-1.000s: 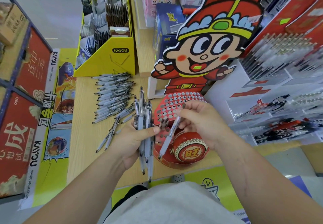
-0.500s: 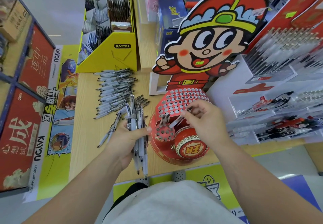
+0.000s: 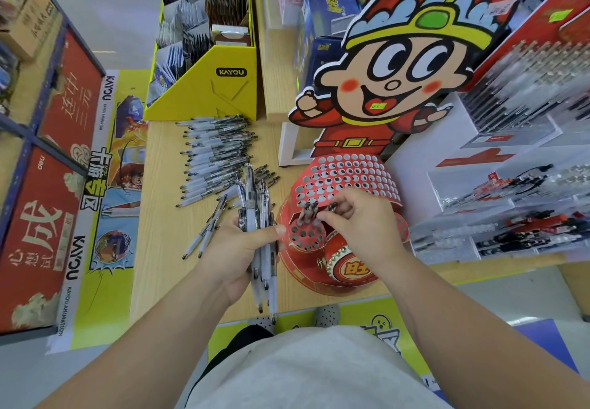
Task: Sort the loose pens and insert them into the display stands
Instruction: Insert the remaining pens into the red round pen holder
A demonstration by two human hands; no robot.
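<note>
1. Surface (image 3: pixel 166 217): pale wood with stock crowded along its far and right edges. The working room is the strip in front of the person.
2. Display stand (image 3: pixel 344 178): red, with tiered rows of round holes under a cartoon cut-out. It sits just right of centre. Nearly all the holes show empty, so I judge the task to be at an early stage.
3. Loose pens (image 3: pixel 217 159): a neat row to the left of the stand. Two strays (image 3: pixel 207 230) lie nearer the person.
4. Bundle of pens (image 3: pixel 255 204): the left hand (image 3: pixel 236 249) is wrapped round its middle, with the tips pointing towards the person. Advice: hold the bundle clear of the stand so it does not knock the pens already seated.
5. Right hand (image 3: pixel 360 217): over the stand's low front tier (image 3: pixel 306 236), with thumb and fingers pinching the dark top of a single pen (image 3: pixel 333 207). The barrel is hidden, so how deep it sits cannot be read.
6. Seated pens (image 3: pixel 309 209): a small cluster upright just left of that pen, with little room between them.
7. Step in hand: seat the pen. Hold it vertical, feel for the hole, push straight down until it stops, then let go. A tilted pen could foul its neighbours or flex the card.
</note>
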